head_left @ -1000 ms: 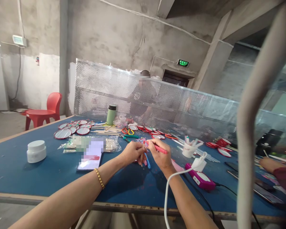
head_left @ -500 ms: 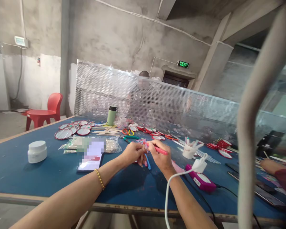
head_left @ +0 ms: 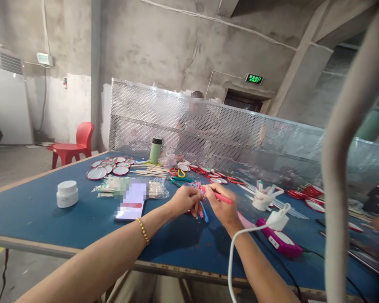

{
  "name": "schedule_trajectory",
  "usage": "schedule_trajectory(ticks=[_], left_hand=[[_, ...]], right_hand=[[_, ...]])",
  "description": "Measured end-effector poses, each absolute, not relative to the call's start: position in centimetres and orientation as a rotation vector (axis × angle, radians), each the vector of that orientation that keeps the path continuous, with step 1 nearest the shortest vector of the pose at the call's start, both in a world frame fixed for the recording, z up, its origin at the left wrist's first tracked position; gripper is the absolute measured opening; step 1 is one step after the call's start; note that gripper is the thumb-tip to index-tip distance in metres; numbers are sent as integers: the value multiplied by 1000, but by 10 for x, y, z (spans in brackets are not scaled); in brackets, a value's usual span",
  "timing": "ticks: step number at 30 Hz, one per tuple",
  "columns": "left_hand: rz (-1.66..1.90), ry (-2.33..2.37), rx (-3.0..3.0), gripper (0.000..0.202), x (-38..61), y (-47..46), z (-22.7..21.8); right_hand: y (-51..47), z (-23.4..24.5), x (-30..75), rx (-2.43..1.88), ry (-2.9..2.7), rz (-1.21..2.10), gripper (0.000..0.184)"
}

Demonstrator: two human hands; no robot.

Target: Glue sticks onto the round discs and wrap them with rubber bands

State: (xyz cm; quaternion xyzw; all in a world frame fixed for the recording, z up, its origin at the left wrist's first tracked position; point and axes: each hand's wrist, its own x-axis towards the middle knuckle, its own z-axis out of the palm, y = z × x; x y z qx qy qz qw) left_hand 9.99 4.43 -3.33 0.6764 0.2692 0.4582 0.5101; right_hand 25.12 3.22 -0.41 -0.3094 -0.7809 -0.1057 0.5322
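Note:
Over the blue table, my left hand (head_left: 183,200) has its fingers pinched together on something small that I cannot make out. My right hand (head_left: 221,210) grips a pink pen (head_left: 223,198), its tip end close to the left fingertips. Both hands nearly meet. Just beyond them lies a small multicoloured pile (head_left: 196,184), partly hidden. Below the fingers, a blue pen-like piece (head_left: 204,212) rests on the table beside a pink one.
A phone (head_left: 132,202), a white jar (head_left: 67,194) and bagged sticks (head_left: 158,188) lie left. Red-rimmed discs (head_left: 97,173), pliers (head_left: 180,179) and a green bottle (head_left: 155,150) are farther back. Right: a cup (head_left: 261,199), a purple power strip (head_left: 281,242), a white cable (head_left: 232,256).
The view has turned a little to the left, so everything sits farther right in the picture. Both hands keep nearly the same pose. The co-worker's hand at the right edge shows less.

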Motion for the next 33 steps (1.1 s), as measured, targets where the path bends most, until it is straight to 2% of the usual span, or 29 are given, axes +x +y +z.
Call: schedule_trajectory(ticks=[16,33], left_hand=[[1109,651,1581,23,99,43,-33],[1096,636,1608,29,99,48,-38]], right_hand=[[30,-4,252,-770,-1823,-219,22],[30,-5,250,-760,-1845,-258,20]])
